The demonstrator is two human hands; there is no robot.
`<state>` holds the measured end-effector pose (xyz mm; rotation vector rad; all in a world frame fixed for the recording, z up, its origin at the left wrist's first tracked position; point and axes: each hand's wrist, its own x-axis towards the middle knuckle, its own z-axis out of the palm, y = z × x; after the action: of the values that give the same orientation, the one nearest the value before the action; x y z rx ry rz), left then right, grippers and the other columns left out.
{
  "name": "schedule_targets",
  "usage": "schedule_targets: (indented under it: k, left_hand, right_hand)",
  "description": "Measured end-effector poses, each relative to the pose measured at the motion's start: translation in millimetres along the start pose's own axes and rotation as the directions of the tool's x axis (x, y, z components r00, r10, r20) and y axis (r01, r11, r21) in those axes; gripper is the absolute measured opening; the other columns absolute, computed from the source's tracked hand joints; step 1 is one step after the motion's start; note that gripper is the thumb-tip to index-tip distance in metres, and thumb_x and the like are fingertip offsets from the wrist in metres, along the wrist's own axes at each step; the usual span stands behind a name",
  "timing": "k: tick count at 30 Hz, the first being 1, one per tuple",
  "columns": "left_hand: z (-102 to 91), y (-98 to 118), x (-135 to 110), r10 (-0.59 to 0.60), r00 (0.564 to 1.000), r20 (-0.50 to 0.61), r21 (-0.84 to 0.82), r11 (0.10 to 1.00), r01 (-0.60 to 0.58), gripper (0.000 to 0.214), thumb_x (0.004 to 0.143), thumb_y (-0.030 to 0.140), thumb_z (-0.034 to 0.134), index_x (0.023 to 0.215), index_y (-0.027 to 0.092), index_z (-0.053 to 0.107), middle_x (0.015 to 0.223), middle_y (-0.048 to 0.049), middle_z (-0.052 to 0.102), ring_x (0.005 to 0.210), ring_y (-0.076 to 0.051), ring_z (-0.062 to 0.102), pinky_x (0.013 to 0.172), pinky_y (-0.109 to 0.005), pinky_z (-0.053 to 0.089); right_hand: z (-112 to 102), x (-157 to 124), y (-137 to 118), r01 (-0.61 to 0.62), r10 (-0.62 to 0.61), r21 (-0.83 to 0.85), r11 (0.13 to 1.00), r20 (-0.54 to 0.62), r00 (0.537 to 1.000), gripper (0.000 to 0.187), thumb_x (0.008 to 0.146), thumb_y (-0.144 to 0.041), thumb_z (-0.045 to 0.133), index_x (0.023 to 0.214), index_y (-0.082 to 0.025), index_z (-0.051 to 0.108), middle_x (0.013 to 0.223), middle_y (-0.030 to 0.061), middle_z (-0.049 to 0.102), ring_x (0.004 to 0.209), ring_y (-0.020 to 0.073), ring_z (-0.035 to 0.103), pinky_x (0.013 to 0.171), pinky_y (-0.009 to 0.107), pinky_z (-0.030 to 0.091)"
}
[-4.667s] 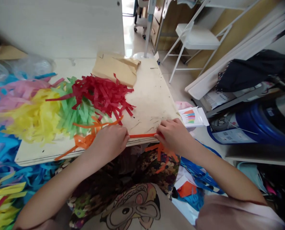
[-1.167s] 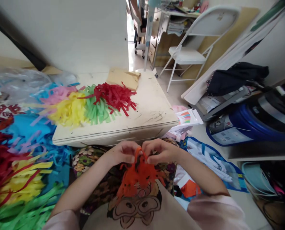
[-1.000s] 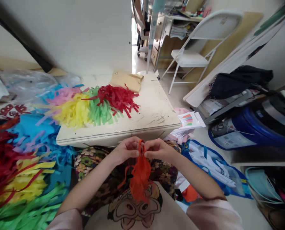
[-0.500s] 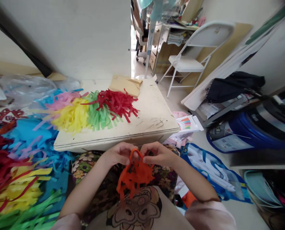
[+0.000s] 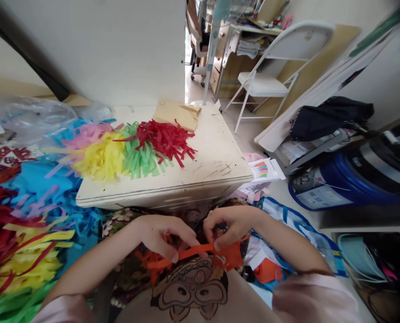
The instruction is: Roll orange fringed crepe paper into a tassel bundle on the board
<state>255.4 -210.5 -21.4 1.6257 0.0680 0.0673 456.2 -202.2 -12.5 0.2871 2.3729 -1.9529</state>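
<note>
An orange tissue-paper tassel point(image 5: 193, 251) stretches in front of my shirt, its twisted strip running between both hands and fringe hanging at either end. My left hand point(image 5: 166, 235) is closed on the left part of the strip, thumb pressed near it. At the right part, my right hand point(image 5: 229, 224) pinches the strip between thumb and bent fingers. Beyond my hands, a red tassel point(image 5: 166, 140), a green tassel point(image 5: 141, 157), a yellow tassel point(image 5: 102, 157) and a pink tassel point(image 5: 90, 134) lie side by side on the cream tabletop point(image 5: 213, 152).
Heaped blue point(image 5: 43, 179), yellow point(image 5: 34, 260) and green paper fringe point(image 5: 14, 300) lies at my left. A brown envelope point(image 5: 176, 113) rests at the table's back. To the right are a blue bag point(image 5: 307, 237), a blue bucket point(image 5: 337, 179) and a white folding chair point(image 5: 263, 85).
My hands have moved apart and closer to my body, drawing the orange tassel from a loop into a nearly straight strip. The tassels on the table have stayed put.
</note>
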Motion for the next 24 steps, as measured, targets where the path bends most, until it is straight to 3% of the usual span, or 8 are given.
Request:
schedule_targets:
  k: [2, 4, 7, 10, 13, 17, 24]
  left_hand:
    - [0.7, 0.8, -0.7, 0.050, 0.992, -0.114, -0.048, 0.997, -0.055, 0.033, 0.066, 0.029, 0.056, 0.097, 0.017, 0.061, 0.065, -0.0045, 0.051, 0.058, -0.013, 0.046, 0.057, -0.021, 0.038]
    - [1.6, -1.3, -1.3, 0.104, 0.959, -0.265, -0.154, 0.977, -0.148, 0.026, 0.064, 0.028, 0.058, 0.088, 0.021, 0.065, 0.061, -0.0035, 0.052, 0.057, -0.012, 0.046, 0.057, -0.022, 0.038]
    - [4.5, -6.0, -0.7, 0.097, 0.896, -0.434, -0.334, 0.906, -0.260, 0.019, 0.060, 0.025, 0.063, 0.078, 0.022, 0.066, 0.060, -0.0028, 0.053, 0.054, -0.011, 0.046, 0.054, -0.022, 0.038]
    - [7.9, -8.8, 1.7, 0.039, 0.851, -0.523, -0.426, 0.853, -0.301, 0.018, 0.056, 0.020, 0.066, 0.074, 0.020, 0.065, 0.059, -0.0022, 0.054, 0.052, -0.009, 0.047, 0.049, -0.020, 0.038]
    - [10.1, -10.7, 4.6, 0.051, 0.802, -0.595, -0.430, 0.824, -0.371, 0.021, 0.055, 0.015, 0.067, 0.075, 0.020, 0.064, 0.059, -0.0013, 0.057, 0.054, -0.009, 0.051, 0.051, -0.019, 0.041]
    - [13.2, -12.6, 8.3, 0.128, 0.741, -0.659, -0.379, 0.794, -0.475, 0.022, 0.058, 0.009, 0.065, 0.076, 0.021, 0.062, 0.064, 0.0002, 0.061, 0.057, -0.008, 0.054, 0.054, -0.016, 0.043]
    - [17.6, -12.6, 10.4, 0.162, 0.681, -0.714, -0.325, 0.785, -0.528, 0.023, 0.058, 0.005, 0.063, 0.074, 0.017, 0.053, 0.063, 0.0027, 0.060, 0.050, -0.004, 0.052, 0.043, -0.010, 0.038]
  right_hand:
    - [0.6, 3.8, -1.8, 0.017, -0.017, 0.002, 1.000, -0.032, 0.999, 0.016, 0.068, -0.027, 0.055, 0.065, -0.011, 0.055, 0.059, -0.0016, 0.051, 0.057, 0.0069, 0.046, 0.056, 0.019, 0.039]
    - [2.6, 7.3, -5.5, 0.040, -0.035, 0.027, 0.999, -0.173, 0.984, 0.018, 0.067, -0.029, 0.055, 0.063, -0.012, 0.054, 0.058, -0.0019, 0.051, 0.057, 0.0070, 0.045, 0.056, 0.020, 0.039]
    - [7.7, 11.5, -11.3, 0.100, -0.042, 0.113, 0.988, -0.430, 0.902, 0.018, 0.065, -0.030, 0.057, 0.062, -0.012, 0.054, 0.058, -0.0020, 0.050, 0.055, 0.0071, 0.044, 0.054, 0.021, 0.037]
    - [13.5, 15.4, -13.8, 0.158, 0.003, 0.231, 0.960, -0.573, 0.820, 0.019, 0.062, -0.029, 0.061, 0.062, -0.012, 0.055, 0.059, -0.0017, 0.052, 0.054, 0.0070, 0.044, 0.053, 0.021, 0.036]
    - [17.9, 19.5, -14.5, 0.186, 0.064, 0.310, 0.932, -0.648, 0.759, 0.018, 0.060, -0.029, 0.064, 0.060, -0.011, 0.057, 0.060, -0.0009, 0.054, 0.055, 0.0074, 0.045, 0.053, 0.021, 0.036]
    - [20.9, 23.4, -15.9, 0.181, 0.088, 0.292, 0.939, -0.715, 0.693, 0.018, 0.057, -0.028, 0.066, 0.059, -0.012, 0.059, 0.057, -0.0015, 0.054, 0.054, 0.0074, 0.044, 0.052, 0.021, 0.034]
    - [24.8, 25.9, -18.6, 0.156, 0.073, 0.221, 0.963, -0.766, 0.638, 0.019, 0.058, -0.031, 0.065, 0.059, -0.013, 0.059, 0.056, -0.0020, 0.052, 0.053, 0.0075, 0.042, 0.051, 0.022, 0.033]
